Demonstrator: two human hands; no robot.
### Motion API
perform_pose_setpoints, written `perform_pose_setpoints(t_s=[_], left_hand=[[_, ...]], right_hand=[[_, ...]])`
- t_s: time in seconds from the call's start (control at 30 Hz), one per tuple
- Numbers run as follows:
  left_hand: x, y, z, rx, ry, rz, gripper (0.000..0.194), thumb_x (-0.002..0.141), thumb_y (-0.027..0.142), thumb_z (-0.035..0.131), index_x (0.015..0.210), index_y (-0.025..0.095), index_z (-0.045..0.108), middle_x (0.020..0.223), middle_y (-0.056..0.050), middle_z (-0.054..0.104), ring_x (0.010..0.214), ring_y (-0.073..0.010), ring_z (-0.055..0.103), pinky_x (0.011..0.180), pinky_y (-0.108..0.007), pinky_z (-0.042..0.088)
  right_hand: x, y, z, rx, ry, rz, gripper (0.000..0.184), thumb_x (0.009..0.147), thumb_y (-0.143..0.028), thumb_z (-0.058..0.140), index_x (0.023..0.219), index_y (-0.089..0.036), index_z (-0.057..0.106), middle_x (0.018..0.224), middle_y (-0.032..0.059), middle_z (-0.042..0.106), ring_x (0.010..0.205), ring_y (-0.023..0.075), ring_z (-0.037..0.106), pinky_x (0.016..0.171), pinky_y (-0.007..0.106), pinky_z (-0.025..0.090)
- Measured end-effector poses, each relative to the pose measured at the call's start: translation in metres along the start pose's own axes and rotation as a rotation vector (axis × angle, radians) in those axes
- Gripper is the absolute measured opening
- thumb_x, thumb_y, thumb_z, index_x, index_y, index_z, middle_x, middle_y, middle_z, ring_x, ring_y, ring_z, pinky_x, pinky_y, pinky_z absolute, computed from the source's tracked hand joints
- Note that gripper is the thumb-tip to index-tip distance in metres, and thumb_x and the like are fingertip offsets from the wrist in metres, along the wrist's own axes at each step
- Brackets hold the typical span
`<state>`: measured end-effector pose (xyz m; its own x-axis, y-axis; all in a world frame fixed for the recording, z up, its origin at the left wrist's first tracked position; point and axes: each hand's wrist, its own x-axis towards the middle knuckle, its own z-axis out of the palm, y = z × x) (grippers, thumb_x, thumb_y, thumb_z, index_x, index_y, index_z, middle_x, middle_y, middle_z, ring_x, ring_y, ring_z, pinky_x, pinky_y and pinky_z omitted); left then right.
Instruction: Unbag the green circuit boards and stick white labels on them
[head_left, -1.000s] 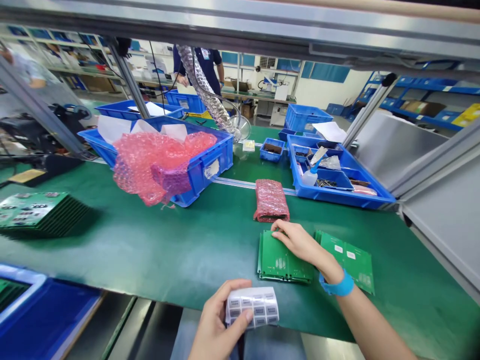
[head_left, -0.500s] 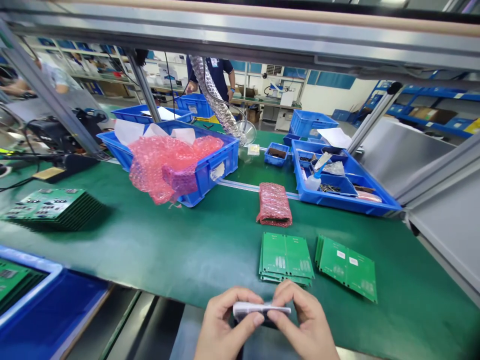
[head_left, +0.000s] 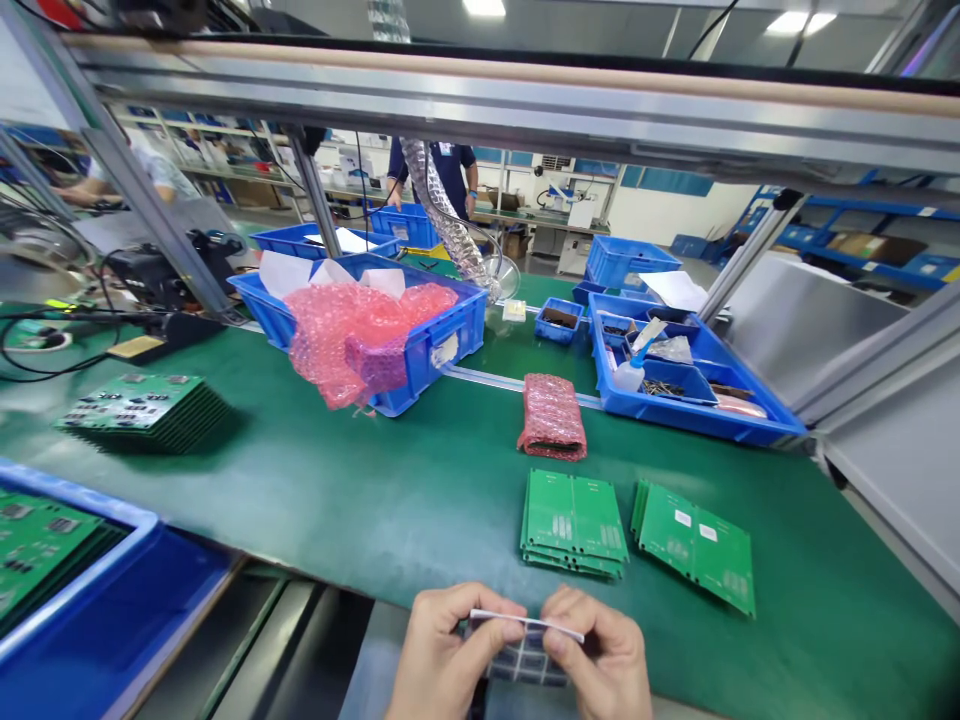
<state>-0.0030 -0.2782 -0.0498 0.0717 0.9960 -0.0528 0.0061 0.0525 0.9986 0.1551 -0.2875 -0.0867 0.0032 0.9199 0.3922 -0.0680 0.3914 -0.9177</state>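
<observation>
Near the front edge of the bench, my left hand (head_left: pixel 448 655) and my right hand (head_left: pixel 602 650) pinch a thin label sheet (head_left: pixel 529 664) between thumbs and fingers. Its white edge faces up, and a grid of grey rectangles shows below. Just beyond my hands lies a stack of green circuit boards (head_left: pixel 574 520). To its right is a second, slanted stack of boards (head_left: pixel 694 545) with two small white labels on top. Behind the first stack sits a pink bubble-wrapped packet (head_left: pixel 553 415).
A blue bin (head_left: pixel 446 335) overflows with pink bubble wrap (head_left: pixel 360 340). At the back right, a blue tray (head_left: pixel 697 425) holds small parts and a bottle. More boards (head_left: pixel 150 410) stand on the left, near a lower blue bin (head_left: pixel 142 540). A metal frame spans overhead.
The label sheet has tilted, so its grid side now shows more below the white edge. Both hands still pinch it. The camera view has shifted slightly up and left.
</observation>
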Motion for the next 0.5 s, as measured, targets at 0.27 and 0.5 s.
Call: perform_pose_setpoints(t_s=[0.27, 0.5], left_hand=[[0.009, -0.012, -0.008, -0.166, -0.086, -0.129, 0.025, 0.069, 0.040, 0.075, 0.068, 0.016, 0.076, 0.057, -0.002, 0.068, 0.055, -0.0126, 0.052, 0.055, -0.019, 0.039], [0.001, -0.013, -0.004, 0.022, 0.030, 0.045, 0.035, 0.089, 0.044, 0.052, 0.072, 0.017, 0.065, 0.058, 0.002, 0.051, 0.055, -0.0122, 0.043, 0.053, -0.022, 0.032]], right_hand=[[-0.009, 0.008, 0.007, -0.007, 0.199, 0.153, 0.027, 0.080, -0.027, 0.068, 0.058, -0.019, 0.054, 0.056, -0.0025, 0.055, 0.056, 0.0122, 0.050, 0.059, 0.023, 0.043], [-0.009, 0.005, 0.014, 0.014, 0.304, 0.237, 0.030, 0.074, -0.033, 0.073, 0.055, -0.019, 0.056, 0.056, -0.0010, 0.055, 0.056, 0.0138, 0.049, 0.058, 0.025, 0.042]])
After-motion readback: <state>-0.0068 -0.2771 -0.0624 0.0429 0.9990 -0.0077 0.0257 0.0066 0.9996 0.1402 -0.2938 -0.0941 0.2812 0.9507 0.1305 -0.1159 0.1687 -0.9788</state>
